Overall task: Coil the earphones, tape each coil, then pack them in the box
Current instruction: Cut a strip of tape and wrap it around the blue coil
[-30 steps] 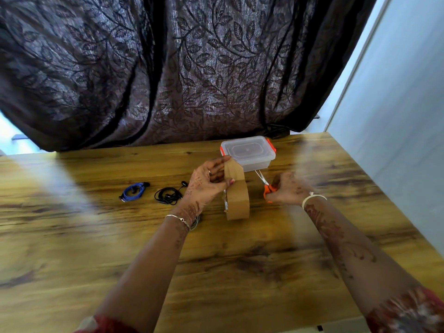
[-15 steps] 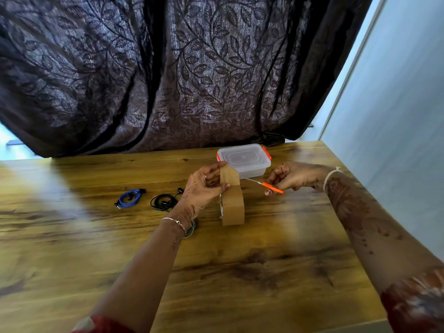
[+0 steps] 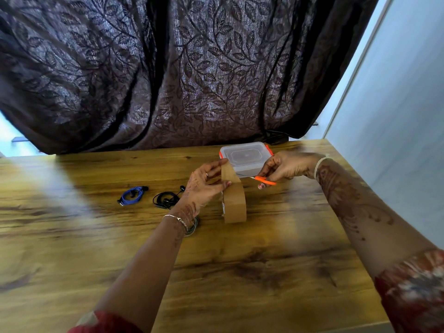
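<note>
A brown tape roll (image 3: 235, 205) stands on edge on the wooden table. My left hand (image 3: 204, 186) pinches its pulled-up free end. My right hand (image 3: 286, 167) grips orange-handled scissors (image 3: 263, 180), whose blades reach the tape strip from the right. Behind them sits the clear plastic box (image 3: 245, 156) with orange clips and its lid on. Blue coiled earphones (image 3: 132, 195) and black coiled earphones (image 3: 167, 200) lie to the left. A grey cable coil (image 3: 193, 228) shows partly under my left wrist.
A dark leaf-patterned curtain (image 3: 168, 68) hangs along the table's far edge. A pale wall (image 3: 396, 116) borders the right side. The table's near edge (image 3: 348, 326) shows at the bottom right.
My right hand lifted the scissors from the table and brought the blades up to the tape strip. My left hand keeps holding the tape end.
</note>
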